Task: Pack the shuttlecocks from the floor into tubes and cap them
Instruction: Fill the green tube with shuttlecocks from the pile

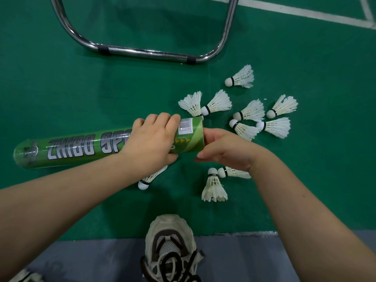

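Head view: my left hand [150, 139] gripped the green tube [81, 148] near its open end. My right hand [221, 147] cupped the mouth — holding anything, I couldn't tell. Shuttlecocks [248, 111] lay scattered on the floor [61, 88] beside it — light, fragile, best pinched by the cork.
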`<act>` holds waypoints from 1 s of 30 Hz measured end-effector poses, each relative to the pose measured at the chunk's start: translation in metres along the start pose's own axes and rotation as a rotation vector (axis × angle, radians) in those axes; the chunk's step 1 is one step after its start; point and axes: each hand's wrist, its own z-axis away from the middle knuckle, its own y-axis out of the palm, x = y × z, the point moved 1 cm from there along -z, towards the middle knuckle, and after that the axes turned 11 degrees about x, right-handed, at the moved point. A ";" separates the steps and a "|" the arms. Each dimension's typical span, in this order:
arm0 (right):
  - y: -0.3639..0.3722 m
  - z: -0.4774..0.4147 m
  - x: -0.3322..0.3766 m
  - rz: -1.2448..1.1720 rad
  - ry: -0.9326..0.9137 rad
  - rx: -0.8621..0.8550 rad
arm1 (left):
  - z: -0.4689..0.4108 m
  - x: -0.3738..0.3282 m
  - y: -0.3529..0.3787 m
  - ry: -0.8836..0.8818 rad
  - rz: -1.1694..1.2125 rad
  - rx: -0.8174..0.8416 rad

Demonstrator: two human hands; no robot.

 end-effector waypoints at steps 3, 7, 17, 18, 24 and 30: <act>0.001 -0.003 -0.003 0.053 -0.045 -0.115 | -0.004 -0.003 -0.002 0.017 0.014 -0.015; -0.012 0.015 -0.021 -0.026 -0.278 -0.822 | -0.015 -0.004 -0.009 0.004 0.057 -0.034; 0.010 0.026 -0.102 1.095 0.546 -0.438 | -0.014 -0.002 -0.002 0.003 0.051 0.021; 0.007 0.023 -0.101 1.119 0.505 -0.523 | -0.013 -0.003 -0.001 0.008 0.048 0.024; -0.011 0.028 -0.077 0.646 0.216 -0.977 | -0.013 -0.002 -0.002 0.006 0.042 0.015; -0.009 0.020 -0.061 -0.578 -0.243 -0.910 | -0.011 -0.005 0.001 0.030 0.038 0.043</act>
